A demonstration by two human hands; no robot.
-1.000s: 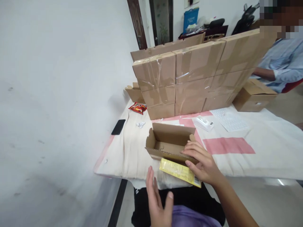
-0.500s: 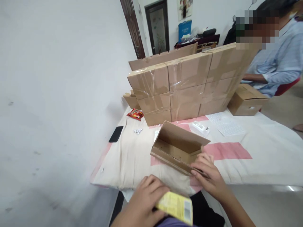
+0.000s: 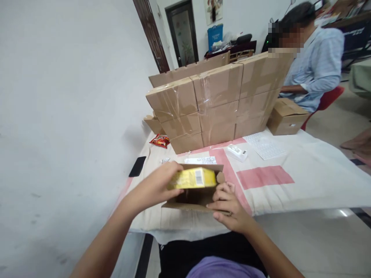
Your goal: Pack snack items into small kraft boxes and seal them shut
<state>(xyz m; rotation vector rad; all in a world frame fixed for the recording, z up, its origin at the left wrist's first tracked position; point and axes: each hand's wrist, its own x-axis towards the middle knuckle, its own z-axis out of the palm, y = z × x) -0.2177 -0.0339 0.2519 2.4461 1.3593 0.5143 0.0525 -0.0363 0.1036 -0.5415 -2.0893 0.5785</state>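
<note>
White wall (image 3: 63, 96) bounds our left side, and the cloth-covered tabletop (image 3: 315, 185) runs from it toward the right, its near edge just ahead of our lap. Stacked cartons (image 3: 217, 106), taped and wrapped in glossy film, stand along the far side, so our room for moving lies between them and that edge, with a broad stretch of pink-banded cloth on our right. Here sits an open carton (image 3: 188, 207), narrow and corrugated. We hold a slim, shiny yellow box (image 3: 188, 179) at its mouth, the left hand (image 3: 166, 179) closed around one end; how deep it sits, we cannot tell. Our right hand (image 3: 228, 202) grips the carton's right end, fingers curled over the cardboard. Beyond lies a smooth white plastic device (image 3: 237, 153); leftward rest a crinkled red packet (image 3: 160, 141) and a flat black slab (image 3: 137, 166).
</note>
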